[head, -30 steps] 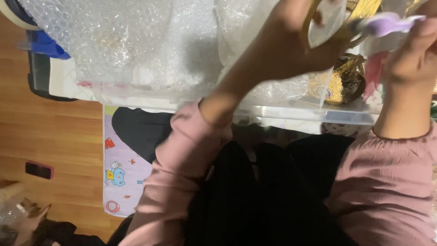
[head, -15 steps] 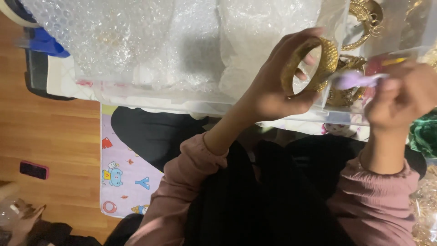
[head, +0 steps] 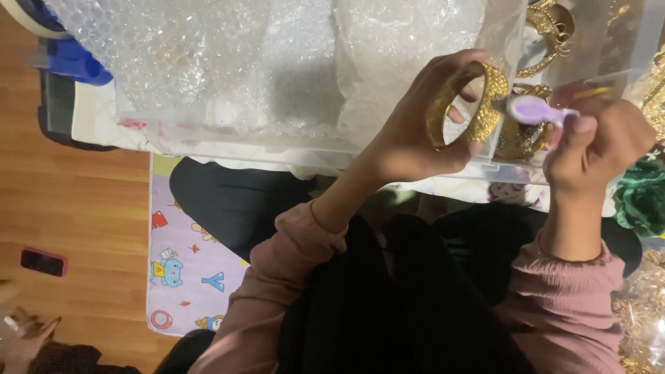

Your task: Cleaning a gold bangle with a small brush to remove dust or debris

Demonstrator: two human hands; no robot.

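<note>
My left hand (head: 415, 131) grips a wide gold bangle (head: 485, 104), holding it upright by its rim with the fingers through the opening. My right hand (head: 596, 142) is closed around a small lilac brush (head: 537, 109) whose head points left and touches the bangle's outer edge. Both hands hover over the near wall of a clear plastic box (head: 305, 142). More gold bangles (head: 547, 31) lie in the box just behind the hands.
Sheets of bubble wrap (head: 228, 62) fill the left part of the box. A children's play mat (head: 187, 270) lies on the wooden floor (head: 76, 208), with a small dark red phone (head: 43, 262) at the left. A green fabric item (head: 641, 197) sits at the right edge.
Both hands have come lower in view with the bangle and the brush. The brush head has come up against the bangle's edge.
</note>
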